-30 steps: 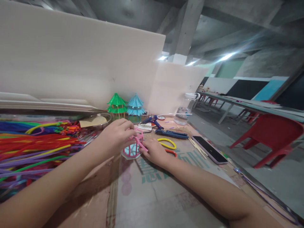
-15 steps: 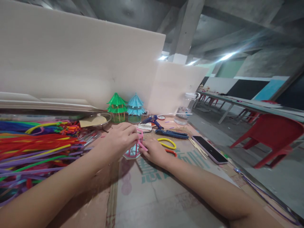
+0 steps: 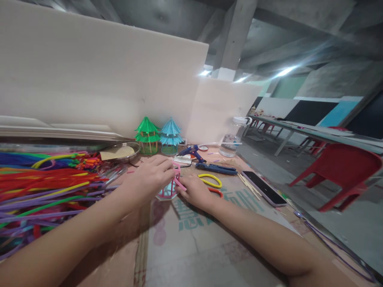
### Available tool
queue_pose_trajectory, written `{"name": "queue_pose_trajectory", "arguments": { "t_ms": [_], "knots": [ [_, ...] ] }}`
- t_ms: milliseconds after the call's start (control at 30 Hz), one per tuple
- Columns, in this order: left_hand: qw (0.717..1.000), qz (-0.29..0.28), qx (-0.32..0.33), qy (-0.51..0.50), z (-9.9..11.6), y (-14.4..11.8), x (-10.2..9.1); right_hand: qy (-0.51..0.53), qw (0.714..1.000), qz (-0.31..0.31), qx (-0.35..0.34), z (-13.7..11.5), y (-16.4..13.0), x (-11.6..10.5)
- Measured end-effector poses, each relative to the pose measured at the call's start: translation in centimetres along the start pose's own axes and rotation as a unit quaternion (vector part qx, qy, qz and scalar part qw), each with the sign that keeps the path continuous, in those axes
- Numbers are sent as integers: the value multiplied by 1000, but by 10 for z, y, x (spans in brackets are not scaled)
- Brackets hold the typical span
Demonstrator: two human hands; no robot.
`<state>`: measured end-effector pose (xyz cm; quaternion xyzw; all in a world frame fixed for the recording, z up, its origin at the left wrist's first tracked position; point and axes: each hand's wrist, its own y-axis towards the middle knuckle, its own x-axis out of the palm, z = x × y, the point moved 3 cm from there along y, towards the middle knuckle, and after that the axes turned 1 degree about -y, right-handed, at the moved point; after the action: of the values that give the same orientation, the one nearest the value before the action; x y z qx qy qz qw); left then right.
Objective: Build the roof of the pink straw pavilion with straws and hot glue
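pink frame (image 3: 171, 187) between both hands' fingers (image 3: 167, 172)

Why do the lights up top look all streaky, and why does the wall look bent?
In the head view, the ceiling lights flare into white streaks; the wide lens bows the white board and stretches both forearms; the left hand and right hand on the pink frame look slightly soft, with dim shadows beneath.

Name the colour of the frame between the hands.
Pink frame, clearest in the head view.
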<state>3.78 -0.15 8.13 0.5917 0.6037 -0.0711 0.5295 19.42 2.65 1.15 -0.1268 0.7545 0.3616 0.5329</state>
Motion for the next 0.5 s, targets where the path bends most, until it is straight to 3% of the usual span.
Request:
{"name": "queue_pose_trajectory", "arguments": {
  "t_ms": [167,500],
  "knots": [
    [999,-18,-36,-5,-3,2,-2,2,1000,-5,2,0,0,0],
    [999,-13,-25,-25,-4,0,-2,2,1000,-9,1,-1,0,0]
  ]
}}
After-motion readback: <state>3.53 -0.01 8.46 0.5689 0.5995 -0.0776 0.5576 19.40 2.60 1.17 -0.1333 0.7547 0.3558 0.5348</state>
